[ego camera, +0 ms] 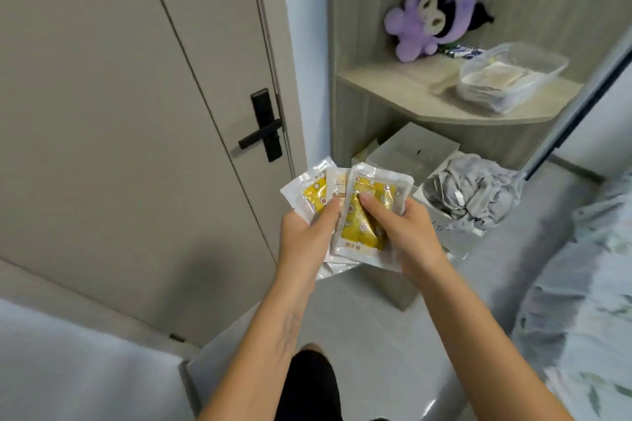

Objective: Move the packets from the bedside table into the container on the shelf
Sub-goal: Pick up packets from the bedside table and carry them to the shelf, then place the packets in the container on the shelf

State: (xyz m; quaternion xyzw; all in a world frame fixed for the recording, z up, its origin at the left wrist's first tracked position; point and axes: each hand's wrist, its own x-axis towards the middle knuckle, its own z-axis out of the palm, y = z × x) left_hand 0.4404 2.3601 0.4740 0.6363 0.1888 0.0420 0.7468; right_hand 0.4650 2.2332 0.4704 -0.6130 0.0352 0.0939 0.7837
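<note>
Both hands hold a fanned stack of clear-edged packets with yellow contents [359,215] in front of me, above the floor. My left hand [304,236] grips the stack from the left, thumb on top. My right hand [407,232] holds the front packet from the right, its thumb pressing the yellow middle. A clear plastic container [509,77] sits on the wooden corner shelf [403,85] up to the right, with pale packets inside it. The bedside table is not in view.
A purple plush toy [441,10] sits at the back of the shelf, beside a blue-white wrapper [564,52]. Below the shelf are a white box [413,150] and a bundle of grey cloth [475,195]. A closed door [136,113] stands left; bedding [581,301] lies right.
</note>
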